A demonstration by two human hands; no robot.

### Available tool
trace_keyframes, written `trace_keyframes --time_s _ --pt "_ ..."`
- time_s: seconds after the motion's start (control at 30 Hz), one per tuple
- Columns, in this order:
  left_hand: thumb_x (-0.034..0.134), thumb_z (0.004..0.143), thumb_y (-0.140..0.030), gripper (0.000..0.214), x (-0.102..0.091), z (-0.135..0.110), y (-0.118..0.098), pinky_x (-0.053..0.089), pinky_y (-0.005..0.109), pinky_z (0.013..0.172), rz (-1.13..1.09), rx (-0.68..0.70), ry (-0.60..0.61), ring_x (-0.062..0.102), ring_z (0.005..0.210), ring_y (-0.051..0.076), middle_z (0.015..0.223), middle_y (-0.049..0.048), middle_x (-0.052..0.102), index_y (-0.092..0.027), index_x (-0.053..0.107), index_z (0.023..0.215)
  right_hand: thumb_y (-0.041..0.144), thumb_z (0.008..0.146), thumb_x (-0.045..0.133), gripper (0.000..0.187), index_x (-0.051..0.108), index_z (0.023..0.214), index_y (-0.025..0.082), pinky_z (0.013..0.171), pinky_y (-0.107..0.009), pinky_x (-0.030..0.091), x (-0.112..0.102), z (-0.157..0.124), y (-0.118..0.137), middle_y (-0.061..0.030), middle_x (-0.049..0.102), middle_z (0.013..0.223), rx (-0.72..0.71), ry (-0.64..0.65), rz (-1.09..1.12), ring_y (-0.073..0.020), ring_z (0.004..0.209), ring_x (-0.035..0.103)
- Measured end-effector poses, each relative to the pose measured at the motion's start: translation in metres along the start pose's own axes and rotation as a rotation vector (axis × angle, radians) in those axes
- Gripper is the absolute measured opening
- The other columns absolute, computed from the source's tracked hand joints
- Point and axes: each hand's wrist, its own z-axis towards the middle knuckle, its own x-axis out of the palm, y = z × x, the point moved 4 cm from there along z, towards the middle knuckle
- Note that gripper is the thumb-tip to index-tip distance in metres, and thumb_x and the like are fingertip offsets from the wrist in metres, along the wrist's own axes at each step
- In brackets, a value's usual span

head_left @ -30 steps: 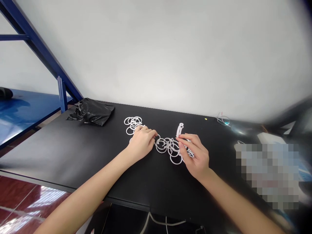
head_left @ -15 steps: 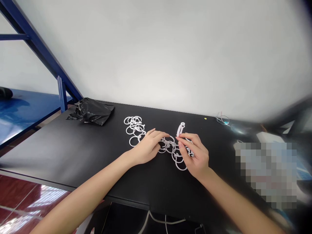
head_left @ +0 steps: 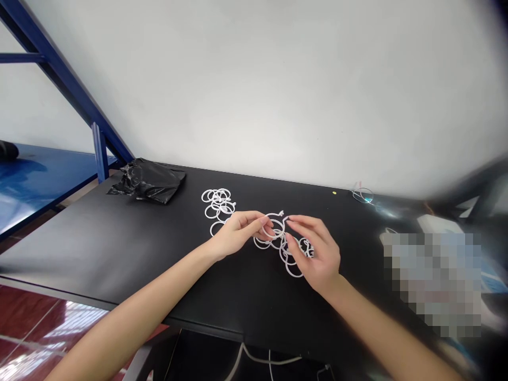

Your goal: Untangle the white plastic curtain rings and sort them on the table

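A white plastic snap ring (head_left: 273, 214), like a shower-curtain ring, is raised above the black table with its clasp parted at the upper right. My left hand (head_left: 244, 231) pinches its left side between thumb and fingers. At the right side, my right hand (head_left: 317, 251) has its fingertips on the loose end, thumb lower down. Beneath and between both hands lies a pile of similar white rings (head_left: 294, 270), overlapping and partly hidden by my fingers. Another group of white rings (head_left: 212, 211) lies behind my left hand.
A crumpled black plastic bag (head_left: 156, 182) lies at the back left of the black table (head_left: 130, 248). Clear-looking tangled material (head_left: 363, 196) is at the back right, near a pixelated package (head_left: 436, 286). A white wall (head_left: 254, 95) rises behind; a blue metal frame (head_left: 75, 90) stands left.
The ring upright in my right hand has come left and down and now shows its round face, clasp apart. My left hand has turned from resting over the pile to gripping it.
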Motion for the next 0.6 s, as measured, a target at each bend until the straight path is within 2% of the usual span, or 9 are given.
trace_keyframes --time_s 0.07,0.2,0.27,0.4,0.6 --pt "0.059 0.091 -0.045 0.035 -0.001 0.000 0.002 0.057 0.032 0.083 -0.076 -0.078 0.060 0.069 0.078 0.016 0.083 0.0072 0.072 -0.011 0.069 0.091 0.009 0.085 0.064 0.034 0.066 0.115 0.024 0.079 -0.040 0.058 -0.003 0.001 -0.008 -0.0098 0.067 0.107 0.133 -0.037 0.038 -0.0225 0.093 0.067" --pt "0.062 0.089 -0.044 0.035 -0.002 -0.001 0.004 0.057 0.029 0.076 -0.118 -0.156 0.089 0.067 0.071 0.014 0.076 0.0056 0.070 -0.011 0.072 0.093 0.018 0.089 0.061 0.014 0.070 0.100 0.023 0.068 -0.034 0.060 0.003 0.001 -0.014 -0.0055 0.069 0.090 0.265 0.126 0.217 -0.0180 0.076 0.068" --pt "0.063 0.088 -0.044 0.035 -0.003 -0.001 0.004 0.056 0.026 0.067 -0.093 -0.174 0.071 0.064 0.062 0.011 0.069 0.0029 0.066 -0.012 0.073 0.094 0.021 0.089 0.062 0.011 0.069 0.097 0.022 0.067 -0.033 0.061 0.006 -0.001 -0.013 -0.0049 0.070 0.087 0.309 0.130 0.272 -0.0175 0.074 0.068" --pt "0.064 0.087 -0.045 0.035 -0.005 0.000 0.004 0.050 0.020 0.053 -0.008 -0.161 0.032 0.057 0.051 0.008 0.062 -0.0007 0.060 -0.013 0.075 0.096 0.024 0.086 0.068 0.030 0.064 0.116 0.024 0.069 -0.033 0.064 0.009 -0.007 -0.013 -0.0044 0.072 0.092 0.450 0.073 0.392 -0.0163 0.072 0.070" --pt "0.063 0.087 -0.041 0.032 0.000 -0.001 0.001 0.054 0.023 0.054 0.008 -0.100 0.084 0.042 0.048 0.005 0.061 -0.0024 0.054 -0.014 0.076 0.099 0.019 0.089 0.063 0.015 0.072 0.099 0.025 0.065 -0.029 0.062 0.007 -0.007 -0.012 -0.0023 0.071 0.084 0.420 0.032 0.411 -0.0155 0.072 0.069"
